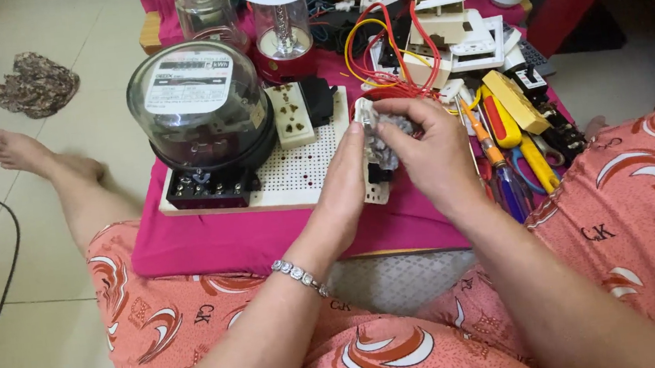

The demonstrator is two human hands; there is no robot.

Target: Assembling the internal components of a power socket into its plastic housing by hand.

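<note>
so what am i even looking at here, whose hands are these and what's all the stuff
There is one picture, from a camera worn on a person's head, looking down at their own lap and hands. No machine is involved. The left hand and right hand together hold a small white and grey electrical part between the fingers; what it is stays unclear. Below lies a white perforated board on a pink cloth. On the board stand a round glass-domed electricity meter and a cream socket block. To the right lie yellow-handled tools and red and yellow wires.
</note>
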